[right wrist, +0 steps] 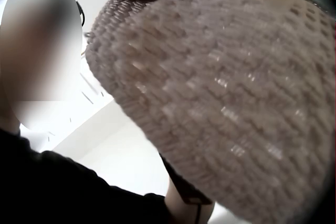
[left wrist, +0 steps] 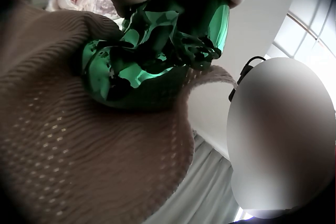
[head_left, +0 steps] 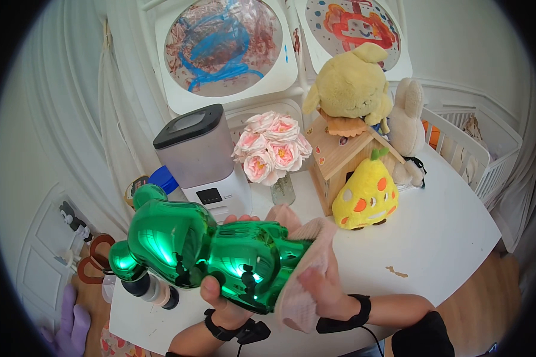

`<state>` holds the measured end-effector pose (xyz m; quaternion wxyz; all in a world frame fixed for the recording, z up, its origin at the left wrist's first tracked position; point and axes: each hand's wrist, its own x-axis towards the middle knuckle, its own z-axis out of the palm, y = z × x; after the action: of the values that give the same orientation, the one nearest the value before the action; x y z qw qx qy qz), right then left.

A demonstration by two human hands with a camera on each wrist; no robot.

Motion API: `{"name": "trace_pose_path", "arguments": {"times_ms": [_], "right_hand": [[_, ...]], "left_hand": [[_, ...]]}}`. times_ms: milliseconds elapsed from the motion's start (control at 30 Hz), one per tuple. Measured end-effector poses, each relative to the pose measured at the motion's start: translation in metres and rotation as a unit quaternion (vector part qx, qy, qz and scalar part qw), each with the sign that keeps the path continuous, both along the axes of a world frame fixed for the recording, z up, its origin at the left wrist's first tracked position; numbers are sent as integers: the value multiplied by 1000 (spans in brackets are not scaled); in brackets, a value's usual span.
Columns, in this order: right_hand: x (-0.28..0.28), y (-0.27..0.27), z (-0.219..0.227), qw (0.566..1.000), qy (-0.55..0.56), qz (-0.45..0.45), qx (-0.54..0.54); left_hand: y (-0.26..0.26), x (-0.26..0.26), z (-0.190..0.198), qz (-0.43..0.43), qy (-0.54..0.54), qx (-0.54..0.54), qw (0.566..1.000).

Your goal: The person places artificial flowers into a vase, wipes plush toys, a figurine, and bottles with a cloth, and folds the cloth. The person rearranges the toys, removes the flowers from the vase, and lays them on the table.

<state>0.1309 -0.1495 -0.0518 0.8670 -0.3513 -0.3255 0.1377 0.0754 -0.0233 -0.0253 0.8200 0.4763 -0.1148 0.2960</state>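
Pink roses, white crib (cloth inside, perhaps).

Black wrist straps, dark wrist-mounted units, thin black cables, black sleeve

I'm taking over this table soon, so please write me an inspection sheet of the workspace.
Surface: white table with a brownish patch; cause unclear.
Job's things: shiny green bear figure, tipped on its side; pink cloth at its foot end.
Clutter: dispenser, vase of pink flowers, wooden house, yellow plush toy; bottles partly hidden by the bear figure.
Grips: left grip holds the bear figure's body; right grip holds the pink cloth at the foot end.
Cables: thin dark cords at both wrists.
Surroundings: white crib on the right, curtains on the left, paintings behind.
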Motion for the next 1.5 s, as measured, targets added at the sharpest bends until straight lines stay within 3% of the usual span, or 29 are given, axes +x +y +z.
{"name": "trace_pose_path", "arguments": {"times_ms": [33, 67, 133, 167, 333, 400, 433, 467, 500, 533, 633, 700, 767, 867, 900, 933, 1000, 1033, 1067, 1133, 1200, 1267, 1300, 1333, 1367, 1400, 1500], "right_hand": [[6, -2, 3, 997, 67, 33, 8], [11, -8, 7, 997, 61, 37, 8], [22, -17, 13, 981, 143, 64, -116], [20, -11, 20, 974, 190, 33, -116], [44, -11, 20, 954, 205, 110, -187], [37, -15, 26, 962, 34, 39, -269], [30, -14, 29, 964, -40, 27, -261], [28, -11, 28, 964, -39, 29, -262], [27, -9, 27, 944, -219, -41, -243], [26, -8, 24, 889, -390, -110, -214], [24, -13, 22, 844, -457, -125, -252], [25, -17, 21, 821, -486, -140, -267], [22, -22, 20, 753, -558, -182, -298], [28, -34, 39, 773, -570, -101, -258], [30, -37, 43, 743, -595, -118, -284], [36, -43, 45, 744, -592, -119, -285], [46, -53, 45, 764, -577, -128, -258], [47, -48, 38, 846, -477, -134, -198], [48, -49, 39, 847, -477, -132, -196], [50, -51, 43, 889, -404, -138, -167], [49, -49, 50, 878, -401, -165, -204], [50, -44, 52, 943, -227, -153, -191], [50, -47, 54, 960, -136, -110, -220], [56, -47, 50, 959, -139, -106, -221], [65, -45, 46, 980, -33, -52, -190], [69, -42, 44, 985, 73, 3, -158], [74, -39, 44, 971, 189, 78, -123]], "left_hand": [[1, 0, -3, -15, 2, 4, 1000], [0, 2, -4, -32, -10, -16, 999], [7, 4, -5, -68, -11, -18, 997], [10, 5, -6, -63, -15, -19, 998], [17, 5, 2, -89, 35, 70, 993], [19, 6, -4, -92, 28, 44, 994], [22, 5, -7, -110, 33, 23, 993], [25, 6, -10, -129, 38, 3, 991], [31, 5, -27, -118, 66, 5, 991], [25, -2, -29, -76, 109, 21, 991], [25, -1, -41, -38, 160, 68, 984], [31, 0, -45, -48, 266, 174, 947], [26, 1, -46, -31, 199, 260, 944], [23, 6, -51, -12, 127, 393, 911], [22, 8, -50, 4, 90, 452, 888], [21, 6, -45, 1, 91, 452, 887], [19, -6, -27, -58, 87, 491, 865], [15, -9, -18, -108, 102, 409, 901], [15, -7, -19, -111, 86, 468, 872], [6, -9, -6, -127, 214, 410, 877], [4, -4, -13, -128, 139, 367, 911], [4, -1, -17, -121, 128, 375, 910], [8, -1, -21, -174, 146, 373, 900], [11, 0, -25, -226, 163, 369, 887], [12, 1, -27, -209, 121, 443, 863], [10, 4, -27, -208, 121, 447, 861], [8, 11, -37, -184, 94, 482, 852]]}}
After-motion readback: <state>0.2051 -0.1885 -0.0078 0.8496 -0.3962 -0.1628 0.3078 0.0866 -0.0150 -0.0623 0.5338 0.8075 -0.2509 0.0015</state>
